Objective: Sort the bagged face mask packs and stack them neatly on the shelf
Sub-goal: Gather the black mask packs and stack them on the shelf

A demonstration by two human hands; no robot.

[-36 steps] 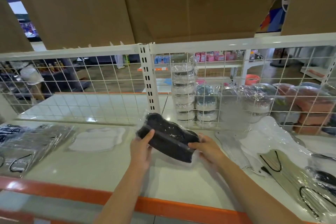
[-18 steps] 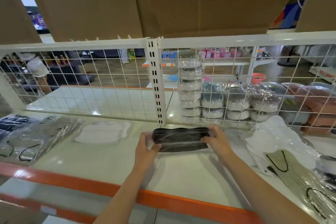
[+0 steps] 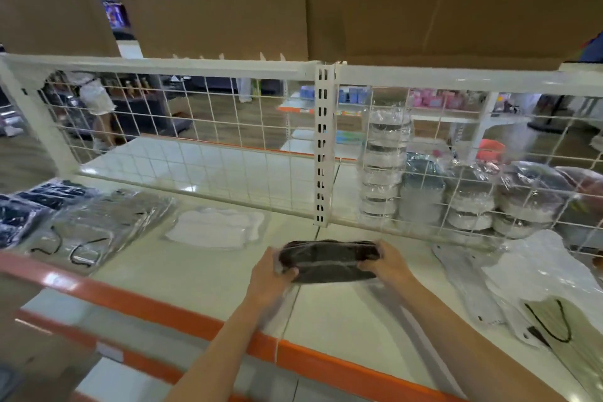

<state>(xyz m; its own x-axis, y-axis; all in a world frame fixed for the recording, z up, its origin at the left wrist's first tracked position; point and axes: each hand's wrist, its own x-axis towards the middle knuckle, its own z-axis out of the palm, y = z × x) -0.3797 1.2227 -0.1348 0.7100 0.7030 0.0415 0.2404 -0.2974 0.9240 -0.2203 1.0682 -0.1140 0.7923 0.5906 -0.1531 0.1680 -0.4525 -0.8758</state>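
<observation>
A bagged pack of black face masks (image 3: 328,260) lies level just above the white shelf (image 3: 202,274), held at both ends. My left hand (image 3: 269,274) grips its left end with the thumb on top. My right hand (image 3: 386,263) grips its right end. A white mask pack (image 3: 217,227) lies flat to the left. Grey packs with black ear loops (image 3: 107,222) and dark blue packs (image 3: 19,212) lie at the far left. More clear-bagged white and grey packs (image 3: 535,287) are heaped at the right.
A white wire grid (image 3: 228,153) with an upright post (image 3: 323,147) closes the back of the shelf. Behind it stand stacks of wrapped bowls (image 3: 385,166). An orange strip (image 3: 156,307) edges the shelf front. Cardboard boxes (image 3: 359,0) hang over the shelf above.
Both hands turned the black pack from tilted to level and moved it toward the back of the shelf. The camera view has shifted so the shelf's left end shows more.
</observation>
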